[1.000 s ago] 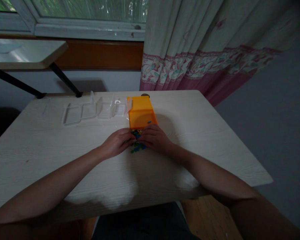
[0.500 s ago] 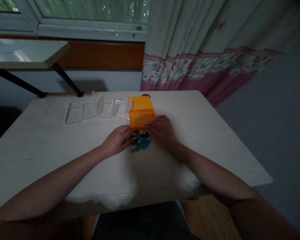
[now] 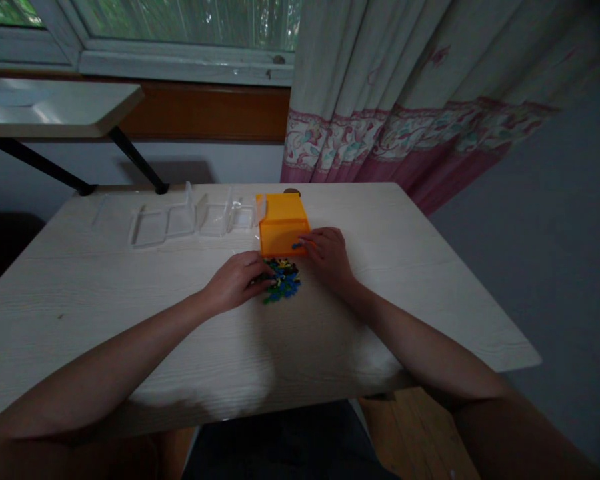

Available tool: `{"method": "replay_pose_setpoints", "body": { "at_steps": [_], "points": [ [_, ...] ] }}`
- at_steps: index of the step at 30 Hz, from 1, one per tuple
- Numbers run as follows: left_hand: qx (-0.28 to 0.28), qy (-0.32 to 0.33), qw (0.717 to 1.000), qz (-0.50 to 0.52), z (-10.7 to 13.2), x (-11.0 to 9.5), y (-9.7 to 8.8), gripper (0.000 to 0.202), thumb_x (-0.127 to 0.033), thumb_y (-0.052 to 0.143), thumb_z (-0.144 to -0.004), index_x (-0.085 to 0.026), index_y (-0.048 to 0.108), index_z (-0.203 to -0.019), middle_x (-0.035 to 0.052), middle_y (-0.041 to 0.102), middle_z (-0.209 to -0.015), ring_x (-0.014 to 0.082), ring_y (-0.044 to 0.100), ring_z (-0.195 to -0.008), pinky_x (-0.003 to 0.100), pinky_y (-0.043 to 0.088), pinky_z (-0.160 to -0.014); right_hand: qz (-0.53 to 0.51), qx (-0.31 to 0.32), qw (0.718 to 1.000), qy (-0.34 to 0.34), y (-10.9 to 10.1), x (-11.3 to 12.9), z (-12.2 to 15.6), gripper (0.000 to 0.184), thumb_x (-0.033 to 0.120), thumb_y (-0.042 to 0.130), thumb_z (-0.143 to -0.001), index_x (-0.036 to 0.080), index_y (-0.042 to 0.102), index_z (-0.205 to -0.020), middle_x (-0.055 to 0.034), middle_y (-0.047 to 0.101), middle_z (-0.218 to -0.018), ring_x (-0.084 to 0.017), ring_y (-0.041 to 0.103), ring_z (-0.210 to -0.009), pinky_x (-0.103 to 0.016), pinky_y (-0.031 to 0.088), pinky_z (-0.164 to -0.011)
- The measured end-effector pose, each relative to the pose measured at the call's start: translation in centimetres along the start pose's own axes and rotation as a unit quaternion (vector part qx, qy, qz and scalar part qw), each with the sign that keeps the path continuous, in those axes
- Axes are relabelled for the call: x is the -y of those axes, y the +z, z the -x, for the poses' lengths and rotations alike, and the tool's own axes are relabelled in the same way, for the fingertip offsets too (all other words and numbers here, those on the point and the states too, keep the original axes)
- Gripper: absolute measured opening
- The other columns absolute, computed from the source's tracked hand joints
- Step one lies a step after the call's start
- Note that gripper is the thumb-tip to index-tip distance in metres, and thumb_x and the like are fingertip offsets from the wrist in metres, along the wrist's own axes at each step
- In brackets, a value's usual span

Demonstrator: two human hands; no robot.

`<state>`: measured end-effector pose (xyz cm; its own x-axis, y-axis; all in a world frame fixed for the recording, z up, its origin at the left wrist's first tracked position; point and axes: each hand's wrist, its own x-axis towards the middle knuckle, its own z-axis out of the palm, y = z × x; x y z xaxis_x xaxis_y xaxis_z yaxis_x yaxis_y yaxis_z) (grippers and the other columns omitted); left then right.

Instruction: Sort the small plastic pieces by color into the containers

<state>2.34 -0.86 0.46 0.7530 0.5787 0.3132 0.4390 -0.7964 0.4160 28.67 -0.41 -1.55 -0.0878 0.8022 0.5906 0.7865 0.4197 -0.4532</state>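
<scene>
A pile of small blue, green, yellow and dark plastic pieces [image 3: 286,285] lies on the table in front of an orange box [image 3: 283,208]. At the pile's left side is my left hand [image 3: 237,280], its fingers curled and their tips among the pieces; what sits between them I cannot make out. My right hand [image 3: 329,257] is at the right front corner of the box, fingers pinched together over its shallow front part. A small blue piece [image 3: 297,246] shows at those fingertips, above the orange floor.
Clear plastic trays [image 3: 180,220] stand in a row left of the box, some with raised lids. Behind the box is a small dark round object [image 3: 292,191]. A raised white shelf [image 3: 95,120] on black legs occupies the back left; a curtain [image 3: 340,133] hangs behind the table.
My right hand has shifted slightly up and away from me, and the blue piece at its fingertips now shows farther inside the box front. My left hand has barely moved at the pile.
</scene>
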Motion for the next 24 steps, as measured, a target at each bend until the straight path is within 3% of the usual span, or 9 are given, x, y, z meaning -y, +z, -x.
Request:
{"method": "replay_pose_setpoints", "body": {
  "at_steps": [11,17,24],
  "points": [
    [0.005,0.004,1.000,0.013,0.1,0.1,0.1,0.023,-0.033,0.053,-0.097,-0.017,0.067,-0.104,0.0083,0.059,-0.095,0.0201,0.058,-0.088,0.032,0.047,-0.077,-0.028,0.011,0.999,-0.028,0.1,0.2,-0.1,0.025,0.039,0.056,-0.096,0.024,0.075,-0.099,-0.0060,0.070,-0.094,-0.023,0.059,-0.097,-0.042,0.046,-0.089],
    [-0.032,-0.037,0.997,0.053,0.0,-0.3,-0.2,0.020,-0.032,0.054,-0.097,-0.016,0.066,-0.100,0.0066,0.058,-0.091,0.0180,0.057,-0.083,0.030,0.047,-0.073,-0.032,0.024,0.998,-0.050,0.0,0.6,0.0,0.026,0.038,0.053,-0.097,0.023,0.075,-0.099,-0.0076,0.069,-0.095,-0.024,0.058,-0.096,-0.044,0.047,-0.091],
    [-0.083,-0.079,0.984,0.139,0.0,0.7,0.0,0.026,-0.034,0.049,-0.099,-0.016,0.066,-0.091,0.0040,0.058,-0.084,0.0146,0.057,-0.077,0.027,0.046,-0.070,-0.033,0.074,0.985,-0.153,-0.4,2.2,0.5,0.020,0.032,0.059,-0.094,0.027,0.074,-0.105,-0.0060,0.068,-0.101,-0.022,0.057,-0.101,-0.041,0.045,-0.093]
  ]
}}
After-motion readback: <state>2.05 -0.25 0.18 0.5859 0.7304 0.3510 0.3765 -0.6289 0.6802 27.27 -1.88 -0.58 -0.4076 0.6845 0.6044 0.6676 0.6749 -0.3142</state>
